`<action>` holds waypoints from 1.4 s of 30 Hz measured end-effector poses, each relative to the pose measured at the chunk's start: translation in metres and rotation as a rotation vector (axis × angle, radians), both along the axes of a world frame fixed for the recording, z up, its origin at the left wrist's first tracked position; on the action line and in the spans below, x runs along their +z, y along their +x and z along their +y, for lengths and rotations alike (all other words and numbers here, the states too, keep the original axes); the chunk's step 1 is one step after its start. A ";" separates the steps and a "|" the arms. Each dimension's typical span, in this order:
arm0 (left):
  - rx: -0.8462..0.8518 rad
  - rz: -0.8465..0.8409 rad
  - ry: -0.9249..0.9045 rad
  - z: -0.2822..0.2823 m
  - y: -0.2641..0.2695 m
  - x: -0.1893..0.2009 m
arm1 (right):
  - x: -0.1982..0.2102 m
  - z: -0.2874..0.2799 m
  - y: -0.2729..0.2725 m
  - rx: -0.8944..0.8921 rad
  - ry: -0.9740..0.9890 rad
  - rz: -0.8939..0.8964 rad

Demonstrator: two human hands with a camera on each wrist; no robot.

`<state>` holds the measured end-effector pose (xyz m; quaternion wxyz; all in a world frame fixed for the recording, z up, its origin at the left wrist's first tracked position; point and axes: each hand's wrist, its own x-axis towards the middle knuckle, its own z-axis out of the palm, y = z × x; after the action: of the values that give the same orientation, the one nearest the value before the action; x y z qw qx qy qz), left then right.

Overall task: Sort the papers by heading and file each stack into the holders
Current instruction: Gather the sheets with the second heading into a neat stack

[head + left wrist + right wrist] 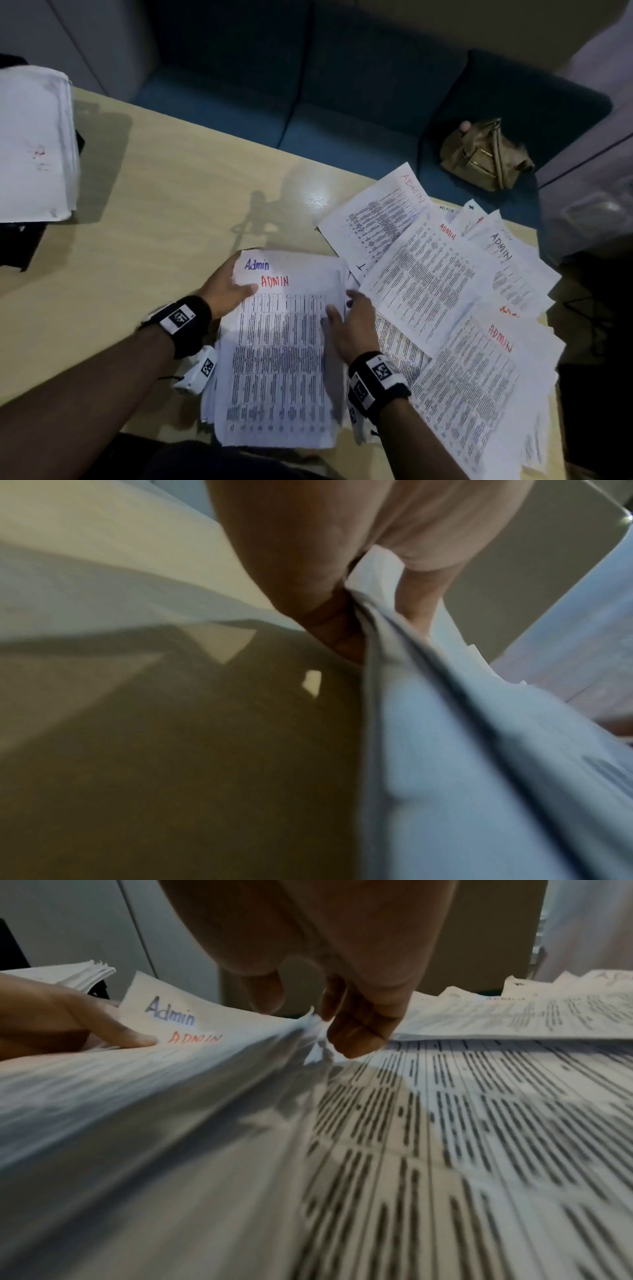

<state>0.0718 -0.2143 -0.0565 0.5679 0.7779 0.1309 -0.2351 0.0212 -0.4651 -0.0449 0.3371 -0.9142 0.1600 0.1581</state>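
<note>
Left hand (227, 287) clamped the Admin stack (281, 359) at 9 o'clock; right hand (356, 325) gripped its 3 o'clock edge.

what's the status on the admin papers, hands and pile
Left hand grips Admin stack top-left corner. Right hand on its right edge. Loose Admin sheets fanned right, unfiled.

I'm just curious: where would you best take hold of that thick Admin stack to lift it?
Probably by its two long side edges, one hand from each side. The Admin stack is thick and loose, its edges uneven. The left hand already holds the left edge near the top; the right hand is at the right edge.
</note>
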 end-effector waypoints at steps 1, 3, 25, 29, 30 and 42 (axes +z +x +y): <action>-0.026 -0.023 -0.033 0.002 0.000 0.004 | 0.003 0.001 0.005 0.014 -0.010 -0.019; -0.097 -0.047 -0.083 0.004 -0.002 0.011 | 0.007 0.005 0.018 0.051 -0.002 -0.058; 0.089 -0.136 -0.021 0.005 -0.006 -0.010 | 0.021 -0.049 0.054 -0.171 -0.210 -0.265; -0.056 0.056 0.012 0.009 -0.015 -0.013 | 0.008 -0.125 0.039 -0.728 -0.279 0.104; -0.074 0.071 0.030 0.008 -0.016 -0.011 | 0.007 -0.135 0.034 -0.769 -0.273 0.158; 0.091 0.037 0.149 0.022 0.003 -0.007 | -0.008 -0.169 0.031 -0.666 0.004 0.082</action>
<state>0.0748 -0.1926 -0.0639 0.5159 0.8068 0.1936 -0.2131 0.0524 -0.6342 -0.0531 0.3654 -0.8040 0.4629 0.0763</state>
